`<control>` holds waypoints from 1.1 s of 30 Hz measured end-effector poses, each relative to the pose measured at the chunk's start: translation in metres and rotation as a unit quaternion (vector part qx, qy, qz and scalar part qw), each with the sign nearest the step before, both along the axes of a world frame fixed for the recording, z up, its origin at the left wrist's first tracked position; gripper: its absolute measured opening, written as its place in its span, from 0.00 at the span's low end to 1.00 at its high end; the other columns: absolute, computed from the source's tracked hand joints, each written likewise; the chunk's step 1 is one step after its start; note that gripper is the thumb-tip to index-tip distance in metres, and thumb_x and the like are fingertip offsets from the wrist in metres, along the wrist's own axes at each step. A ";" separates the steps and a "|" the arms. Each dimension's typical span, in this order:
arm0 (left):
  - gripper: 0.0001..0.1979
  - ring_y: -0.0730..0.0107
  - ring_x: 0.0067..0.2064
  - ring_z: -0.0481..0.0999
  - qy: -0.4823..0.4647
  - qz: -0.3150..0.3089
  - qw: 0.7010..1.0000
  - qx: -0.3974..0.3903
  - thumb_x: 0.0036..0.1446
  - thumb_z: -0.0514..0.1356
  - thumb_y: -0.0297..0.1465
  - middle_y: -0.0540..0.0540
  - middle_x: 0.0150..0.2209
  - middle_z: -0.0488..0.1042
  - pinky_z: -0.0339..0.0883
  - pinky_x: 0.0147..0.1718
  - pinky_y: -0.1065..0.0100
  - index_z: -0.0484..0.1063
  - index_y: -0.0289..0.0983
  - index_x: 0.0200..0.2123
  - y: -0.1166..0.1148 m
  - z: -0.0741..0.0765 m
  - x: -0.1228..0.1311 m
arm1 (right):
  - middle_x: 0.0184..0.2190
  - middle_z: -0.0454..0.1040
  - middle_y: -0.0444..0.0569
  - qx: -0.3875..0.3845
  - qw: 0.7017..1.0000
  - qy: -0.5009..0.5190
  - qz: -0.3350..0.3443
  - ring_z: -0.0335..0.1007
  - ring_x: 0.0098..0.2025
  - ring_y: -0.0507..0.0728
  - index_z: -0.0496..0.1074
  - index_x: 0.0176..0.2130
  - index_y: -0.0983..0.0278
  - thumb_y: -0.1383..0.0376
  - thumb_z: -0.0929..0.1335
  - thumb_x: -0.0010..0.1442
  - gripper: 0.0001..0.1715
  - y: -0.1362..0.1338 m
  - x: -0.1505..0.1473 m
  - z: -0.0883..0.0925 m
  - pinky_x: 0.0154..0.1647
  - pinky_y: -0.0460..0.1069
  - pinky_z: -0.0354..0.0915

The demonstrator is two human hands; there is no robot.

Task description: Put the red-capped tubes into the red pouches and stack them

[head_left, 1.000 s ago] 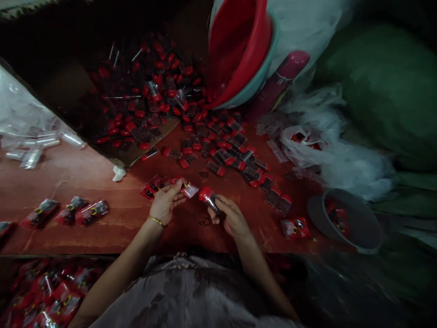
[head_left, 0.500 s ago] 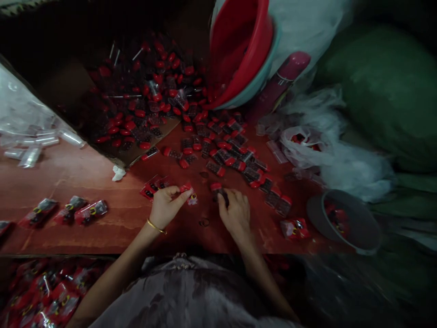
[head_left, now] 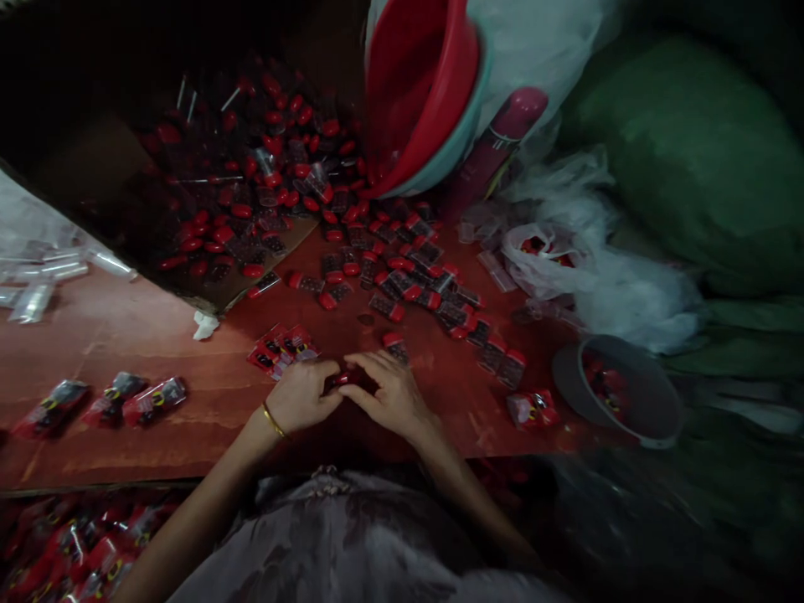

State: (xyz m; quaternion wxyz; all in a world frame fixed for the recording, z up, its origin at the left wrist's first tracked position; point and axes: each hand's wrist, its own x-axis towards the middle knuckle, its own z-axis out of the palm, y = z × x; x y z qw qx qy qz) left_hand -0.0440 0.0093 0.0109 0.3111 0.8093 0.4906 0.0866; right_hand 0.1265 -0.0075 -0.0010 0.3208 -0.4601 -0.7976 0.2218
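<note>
My left hand (head_left: 302, 398), with a gold bangle at the wrist, and my right hand (head_left: 390, 392) meet low over the red-brown table (head_left: 126, 335). Both are closed on one small red packet (head_left: 349, 379) that shows between the fingertips. A red-capped dark tube (head_left: 395, 344) lies just beyond my right fingers. A few red packets (head_left: 280, 349) lie just beyond my left hand. A large heap of red-capped tubes (head_left: 282, 193) fills the middle and back of the table.
Three filled packets (head_left: 100, 400) lie at the left. A tilted red basin (head_left: 420, 92) leans at the back. A grey bowl (head_left: 619, 389) holding red pieces sits at right, with white plastic bags (head_left: 603, 268) and a green sack (head_left: 684, 151) beyond. More packets (head_left: 69, 544) lie below the table edge.
My right hand put the red-capped tube down on the table. Both hands then came together over a red packet, closer to my body. The view shifted slightly.
</note>
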 end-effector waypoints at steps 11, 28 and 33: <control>0.20 0.65 0.35 0.75 -0.448 0.300 0.819 -0.196 0.36 0.69 0.32 0.47 0.34 0.78 0.66 0.38 0.70 0.76 0.38 0.38 -0.008 -0.009 0.010 | 0.21 0.70 0.41 -0.184 0.873 0.363 -0.269 0.66 0.23 0.50 0.68 0.30 0.63 0.58 0.64 0.57 0.10 -0.001 -0.011 -0.023 0.27 0.46 0.64; 0.19 0.72 0.27 0.75 -0.568 0.424 0.638 -0.302 0.29 0.72 0.35 0.48 0.26 0.77 0.69 0.29 0.70 0.75 0.34 0.27 0.006 0.000 0.009 | 0.59 0.60 0.50 -0.004 0.968 -0.239 0.079 0.51 0.60 0.63 0.67 0.51 0.58 0.78 0.60 0.50 0.31 0.044 0.073 0.000 0.54 0.61 0.53; 0.16 0.72 0.27 0.76 -0.563 0.388 0.630 -0.369 0.34 0.71 0.36 0.48 0.25 0.77 0.69 0.29 0.70 0.73 0.34 0.27 0.006 -0.001 0.007 | 0.55 0.64 0.55 0.002 0.940 -0.312 0.140 0.52 0.59 0.63 0.68 0.48 0.63 0.74 0.64 0.49 0.25 0.054 0.092 0.005 0.57 0.60 0.48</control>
